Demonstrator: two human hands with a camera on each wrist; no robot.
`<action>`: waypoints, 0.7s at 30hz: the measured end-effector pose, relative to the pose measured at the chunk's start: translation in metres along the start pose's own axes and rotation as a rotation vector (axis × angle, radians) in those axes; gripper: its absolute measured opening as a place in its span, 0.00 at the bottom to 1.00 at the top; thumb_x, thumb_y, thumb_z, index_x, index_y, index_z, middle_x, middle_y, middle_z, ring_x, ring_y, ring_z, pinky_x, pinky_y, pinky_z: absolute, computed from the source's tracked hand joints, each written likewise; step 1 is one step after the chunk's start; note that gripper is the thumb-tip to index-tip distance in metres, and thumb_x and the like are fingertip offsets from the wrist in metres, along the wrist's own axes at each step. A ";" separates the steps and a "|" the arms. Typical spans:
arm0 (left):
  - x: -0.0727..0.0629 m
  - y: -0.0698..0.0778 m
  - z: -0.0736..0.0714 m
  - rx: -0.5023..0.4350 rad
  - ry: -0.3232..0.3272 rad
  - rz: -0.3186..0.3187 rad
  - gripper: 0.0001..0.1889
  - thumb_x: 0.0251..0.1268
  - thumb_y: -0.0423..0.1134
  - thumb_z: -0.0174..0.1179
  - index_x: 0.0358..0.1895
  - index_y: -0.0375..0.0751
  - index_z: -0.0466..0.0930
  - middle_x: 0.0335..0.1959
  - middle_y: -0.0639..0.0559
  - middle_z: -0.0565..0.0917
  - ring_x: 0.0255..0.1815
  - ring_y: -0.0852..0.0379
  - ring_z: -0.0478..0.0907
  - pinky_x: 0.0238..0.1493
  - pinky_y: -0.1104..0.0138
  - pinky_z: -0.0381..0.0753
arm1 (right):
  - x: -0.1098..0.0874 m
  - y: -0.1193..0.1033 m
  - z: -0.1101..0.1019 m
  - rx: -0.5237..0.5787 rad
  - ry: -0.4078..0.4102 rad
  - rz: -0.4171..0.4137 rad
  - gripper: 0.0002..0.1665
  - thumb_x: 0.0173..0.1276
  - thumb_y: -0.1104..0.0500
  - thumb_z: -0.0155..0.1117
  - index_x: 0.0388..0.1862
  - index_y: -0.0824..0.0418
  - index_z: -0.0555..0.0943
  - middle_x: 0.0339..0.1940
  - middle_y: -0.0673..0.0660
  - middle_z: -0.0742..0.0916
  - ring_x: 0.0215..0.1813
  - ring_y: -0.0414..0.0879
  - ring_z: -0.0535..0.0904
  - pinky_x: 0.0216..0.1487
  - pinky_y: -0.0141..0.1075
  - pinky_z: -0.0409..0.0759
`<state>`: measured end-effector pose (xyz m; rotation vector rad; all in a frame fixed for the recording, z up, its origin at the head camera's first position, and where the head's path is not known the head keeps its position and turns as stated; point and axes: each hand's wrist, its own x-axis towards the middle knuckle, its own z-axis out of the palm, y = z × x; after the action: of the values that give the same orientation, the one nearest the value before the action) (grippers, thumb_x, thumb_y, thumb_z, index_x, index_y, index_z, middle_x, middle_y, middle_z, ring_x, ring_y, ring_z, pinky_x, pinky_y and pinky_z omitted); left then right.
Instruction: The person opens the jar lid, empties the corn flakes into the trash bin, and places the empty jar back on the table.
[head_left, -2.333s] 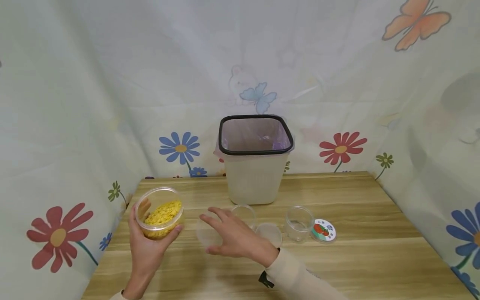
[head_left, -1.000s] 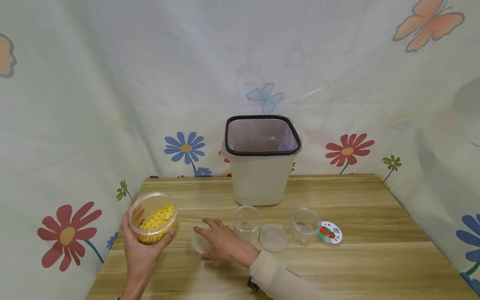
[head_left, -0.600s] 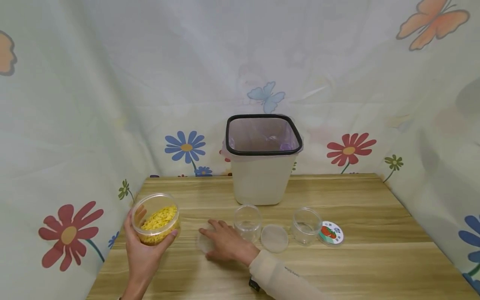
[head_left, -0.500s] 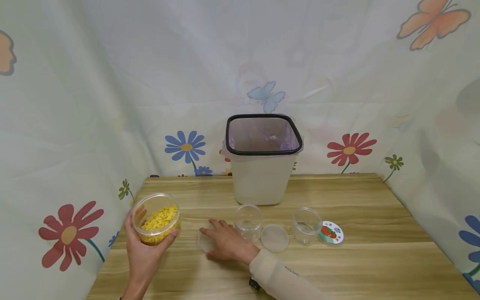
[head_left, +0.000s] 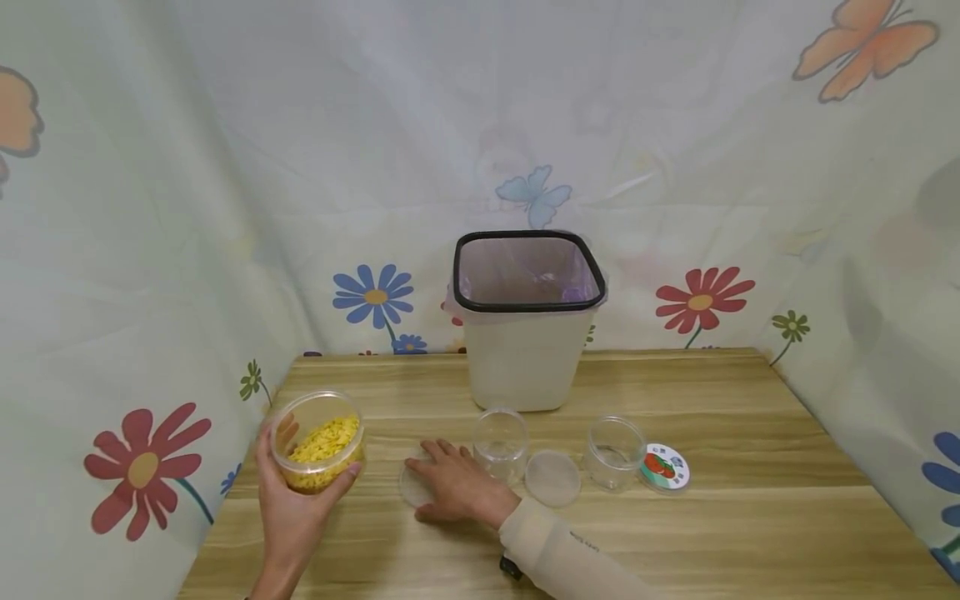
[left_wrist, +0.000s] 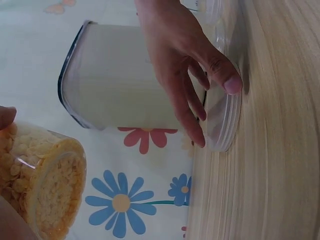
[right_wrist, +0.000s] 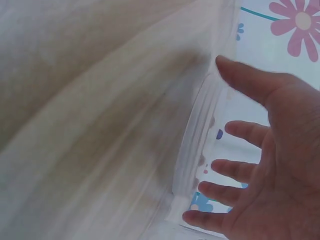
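My left hand (head_left: 292, 512) grips a clear, lidless round tub (head_left: 324, 478), tilted and raised at the left of the table. Yellow flakes (head_left: 326, 439) partly fill it; the left wrist view shows its flake-filled base. My right hand (head_left: 459, 485) reaches low over a clear round lid (head_left: 412, 490) lying on the table, with spread fingers. In the left wrist view the thumb touches or nearly touches that lid's rim (left_wrist: 229, 127), the other fingers lying across its far side. The right wrist view shows the fingers apart around the lid (right_wrist: 192, 145); whether they press it cannot be told.
A pale bin (head_left: 521, 358) with a black rim and a purple liner stands at the back. Two small clear cups (head_left: 501, 442) (head_left: 615, 454) stand to the right, with a frosted lid (head_left: 553, 480) between them. A tomato-printed lid (head_left: 666, 468) lies beside the right cup.
My right hand has come down from above the clear lid to the table level around it. My left hand keeps hold of the tub, nearly still. The view has shifted slightly.
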<state>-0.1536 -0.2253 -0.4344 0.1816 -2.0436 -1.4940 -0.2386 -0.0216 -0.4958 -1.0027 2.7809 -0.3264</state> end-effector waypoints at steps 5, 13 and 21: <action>-0.002 0.000 0.001 0.000 0.000 -0.014 0.62 0.36 0.31 0.81 0.76 0.62 0.49 0.71 0.51 0.64 0.70 0.50 0.61 0.69 0.43 0.59 | -0.002 -0.001 -0.003 0.010 -0.001 -0.031 0.46 0.59 0.33 0.67 0.75 0.39 0.64 0.81 0.54 0.60 0.80 0.55 0.56 0.74 0.57 0.62; -0.002 0.007 0.002 0.005 0.003 -0.006 0.62 0.38 0.32 0.80 0.76 0.63 0.49 0.71 0.54 0.64 0.71 0.53 0.61 0.68 0.50 0.61 | -0.011 -0.006 -0.023 -0.030 0.125 -0.122 0.45 0.64 0.33 0.62 0.77 0.41 0.61 0.81 0.55 0.59 0.81 0.53 0.54 0.77 0.56 0.58; 0.000 0.017 0.002 0.011 0.006 0.041 0.62 0.37 0.31 0.80 0.77 0.62 0.49 0.72 0.53 0.63 0.71 0.53 0.60 0.65 0.65 0.63 | -0.032 -0.010 -0.051 -0.065 0.251 -0.177 0.43 0.66 0.34 0.61 0.76 0.43 0.62 0.80 0.55 0.61 0.80 0.53 0.57 0.76 0.56 0.59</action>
<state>-0.1510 -0.2176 -0.4193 0.1481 -2.0389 -1.4559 -0.2202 -0.0004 -0.4412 -1.3113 2.9450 -0.4141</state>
